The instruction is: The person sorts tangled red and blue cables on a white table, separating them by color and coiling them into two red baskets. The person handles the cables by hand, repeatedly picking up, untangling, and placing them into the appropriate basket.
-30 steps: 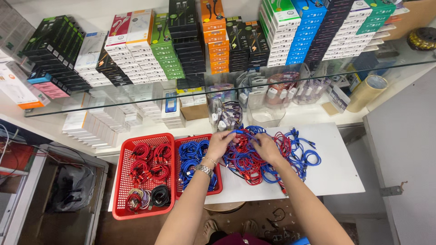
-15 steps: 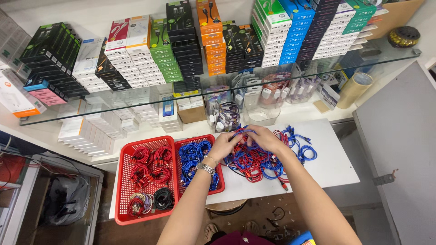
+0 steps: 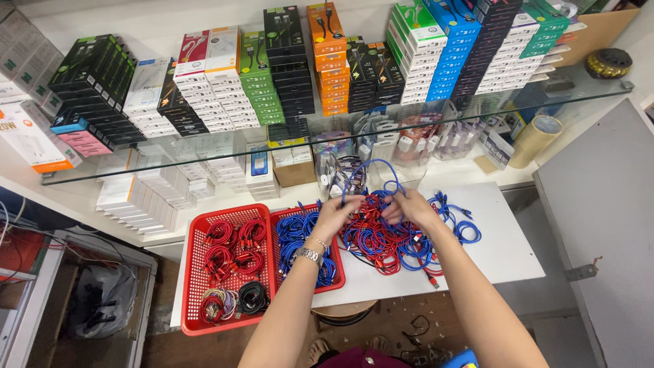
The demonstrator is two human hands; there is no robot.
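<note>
Both hands meet over the tangled heap of red and blue cables (image 3: 395, 238) on the white tabletop (image 3: 504, 245). The left hand (image 3: 336, 216) and right hand (image 3: 409, 208) pinch one blue cable (image 3: 368, 174) looping up above them. Two red plastic baskets (image 3: 194, 272) sit left of the left hand, touching; bare tabletop lies right of the right hand.

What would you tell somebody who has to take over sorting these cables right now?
Left hand and right hand: together over the tangled pile of red and blue cables on the white table, both gripping a blue cable looped up above it.
Done: coiled red cables fill the bigger red basket; coiled blue cables lie in the smaller basket beside it.
Left: the mixed pile looks unsorted.
</note>
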